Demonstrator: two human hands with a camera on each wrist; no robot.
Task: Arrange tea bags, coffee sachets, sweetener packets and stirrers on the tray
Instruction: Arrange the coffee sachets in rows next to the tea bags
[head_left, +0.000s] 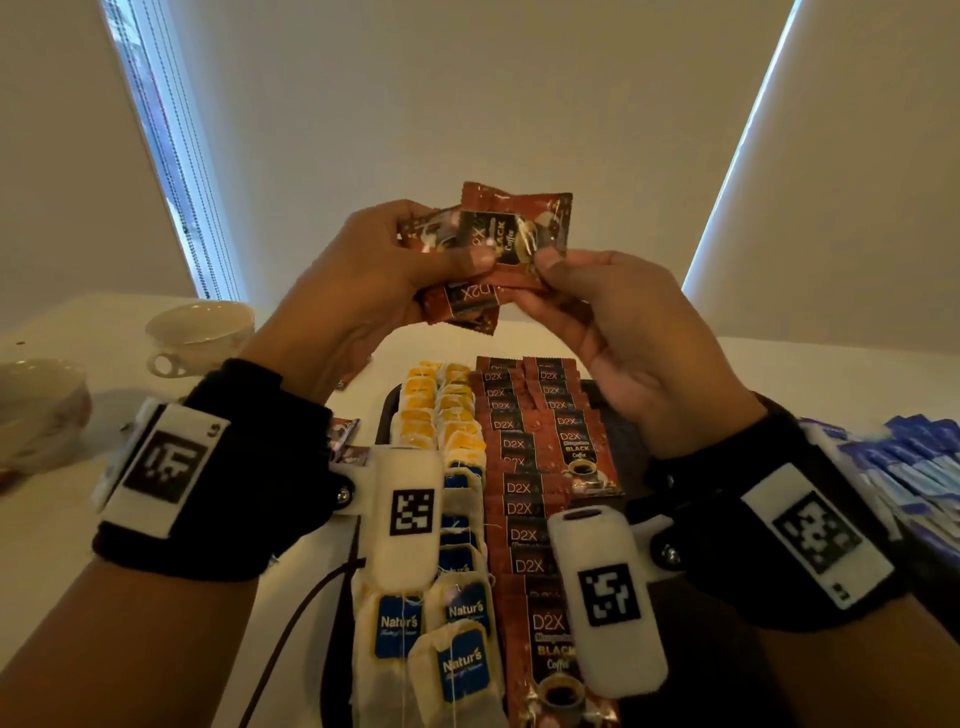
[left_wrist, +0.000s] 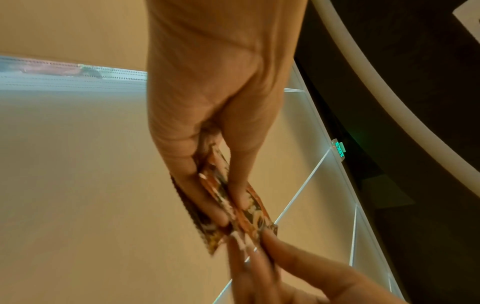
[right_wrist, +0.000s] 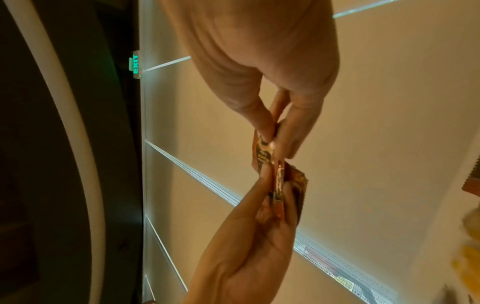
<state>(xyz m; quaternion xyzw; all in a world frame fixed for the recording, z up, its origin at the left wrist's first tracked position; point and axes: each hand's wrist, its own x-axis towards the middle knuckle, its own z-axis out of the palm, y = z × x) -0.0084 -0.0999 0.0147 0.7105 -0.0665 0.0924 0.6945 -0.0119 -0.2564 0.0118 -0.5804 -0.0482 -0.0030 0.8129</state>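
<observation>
Left hand: I see my left hand (head_left: 374, 270) gripping a small bunch of coffee sachets (head_left: 511, 234), thumb pressed across their front faces, fingers curled behind.
Right hand: my right hand (head_left: 618, 332) pinches the lower corner of the front sachet between thumb and fingertips (right_wrist: 267, 131); it looks ready to peel that one off the bunch.
Where the bunch is: raised in the air between both hands, above the far end of the tray (head_left: 387, 415), touching nothing else.
Key relation: the tray lies below the hands and nearer to me; its long axis runs from the far edge of the desk (head_left: 62, 530) toward the near edge.
Tray rows: tea bags (head_left: 457, 623) fill the left side, and a row of laid coffee sachets (head_left: 524, 509) runs just beside them down the middle.
Free strip: the dark strip along the tray's right side shows bare, mostly behind my right wrist, so I judge the right hand is the nearer one for the placing.
Sachet axis: the front sachet is tilted; I judge it needs turning to lie like the row below.
Sweetener packets: blue packets (head_left: 914, 457) sit off the tray at the desk's right edge, probably the sweetener, though the print is too small to read.
Stirrers: none that I can make out.
Cups: two cups (head_left: 202, 332) stand toward the desk's far left corner.
</observation>
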